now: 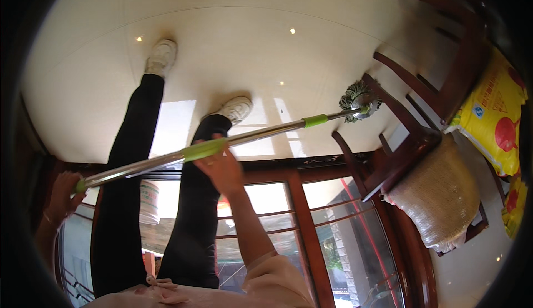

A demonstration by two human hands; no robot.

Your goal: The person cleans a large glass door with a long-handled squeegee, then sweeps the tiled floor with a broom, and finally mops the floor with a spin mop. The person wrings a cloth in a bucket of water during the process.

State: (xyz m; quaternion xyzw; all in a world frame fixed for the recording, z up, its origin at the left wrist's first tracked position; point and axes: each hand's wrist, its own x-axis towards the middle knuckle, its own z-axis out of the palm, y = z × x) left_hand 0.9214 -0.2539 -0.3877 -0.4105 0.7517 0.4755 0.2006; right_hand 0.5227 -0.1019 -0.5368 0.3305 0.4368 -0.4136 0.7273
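Note:
A spin mop with a metal pole (pixel 270 132) and lime-green grips lies slanting across my view. My left hand (pixel 62 195) is closed around the green end cap of the pole at the far left. Around the green middle grip (pixel 205 150), my right hand (pixel 222 170) holds the pole. At its far end the grey-green string mop head (pixel 354 100), with a round metal disc, rests on the floor. It lies right beside a dark wooden chair leg (pixel 374 89), which hides part of its strands.
Dark wooden chairs (pixel 416 150) stand at the right. One bears a woven sack (pixel 441 195), another a yellow printed bag (pixel 491 112). My white shoes (pixel 161 58) are on the glossy pale floor (pixel 233 45). Wood-framed glass doors (pixel 297 216) stand behind me, with a white bucket (pixel 149 202) beyond the threshold.

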